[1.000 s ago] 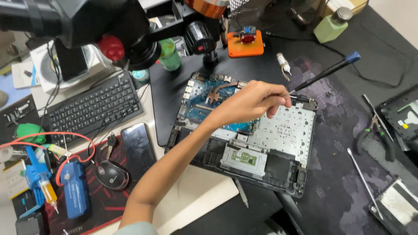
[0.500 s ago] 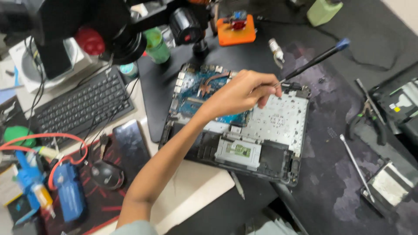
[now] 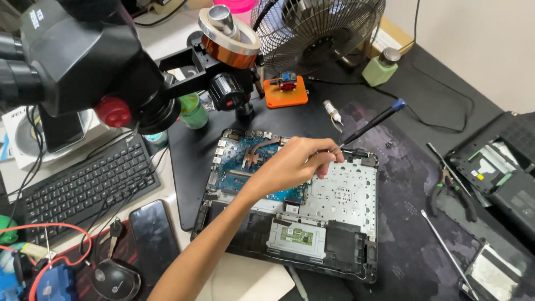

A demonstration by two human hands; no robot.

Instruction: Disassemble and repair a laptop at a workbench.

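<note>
Head view: the thing I am working with is a thin black screwdriver (image 3: 368,126) with a blue cap, slanted up to the right, its tip down at the top edge of the opened laptop (image 3: 345,206). My left hand (image 3: 298,163) has its fingers (image 3: 326,158) pinched shut round the lower shaft, and the forearm crosses the laptop from the bottom left. I cannot see my right hand anywhere here.

The laptop lies with its cover off on a dark mat (image 3: 401,245); a blue circuit board (image 3: 237,167) with a copper heat pipe shows at the upper left, a perforated silver plate at the right, and a grey touchpad module near the front edge.

Just beyond it I see a small orange pad (image 3: 285,96) carrying a tiny board, and a little glass vial (image 3: 333,113) lying beside it. A pale green bottle (image 3: 380,67) stands further back on the surface, near a desk fan (image 3: 317,28). A black microscope head (image 3: 95,61) looms at the upper left over a black keyboard (image 3: 83,187), with a dark phone (image 3: 153,234) and a mouse (image 3: 116,278) below. To the right lie pliers (image 3: 451,192), a long thin tool (image 3: 446,245) and another dismantled device (image 3: 501,178)
</note>
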